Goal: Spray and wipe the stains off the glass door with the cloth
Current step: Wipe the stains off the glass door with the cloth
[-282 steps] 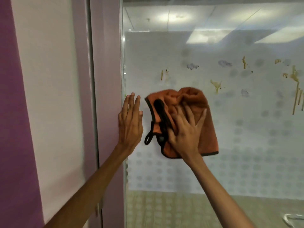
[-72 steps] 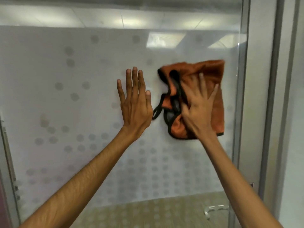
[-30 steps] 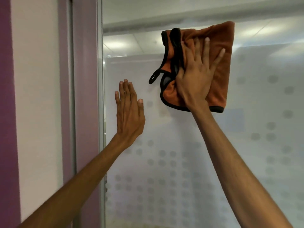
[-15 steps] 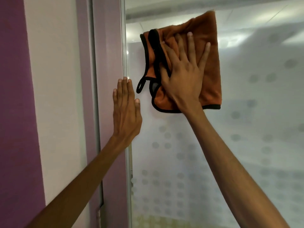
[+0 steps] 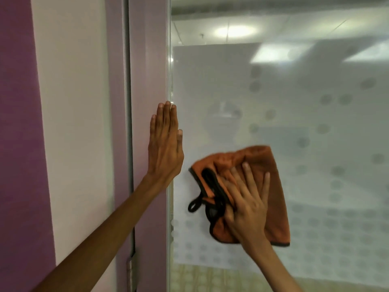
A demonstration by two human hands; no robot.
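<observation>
The glass door (image 5: 305,114) fills the right of the view, frosted with grey dots, and no stains show on the part in sight. My right hand (image 5: 247,204) presses an orange cloth (image 5: 273,186) with black trim flat against the glass, fingers spread; a black loop hangs from the cloth's left side. My left hand (image 5: 166,144) lies flat, fingers together, on the door's left edge where glass meets the frame, holding nothing. No spray bottle is in view.
A mauve door frame (image 5: 145,70) runs down beside the glass, with a grey seal strip (image 5: 128,102) and a hinge (image 5: 130,268) low down. A cream and purple wall (image 5: 63,102) stands to the left. Tiled floor shows through the clear glass at the bottom.
My right hand has swept the cloth down the glass from near the top to about waist height of the view. My left hand has stayed flat at the door's left edge.
</observation>
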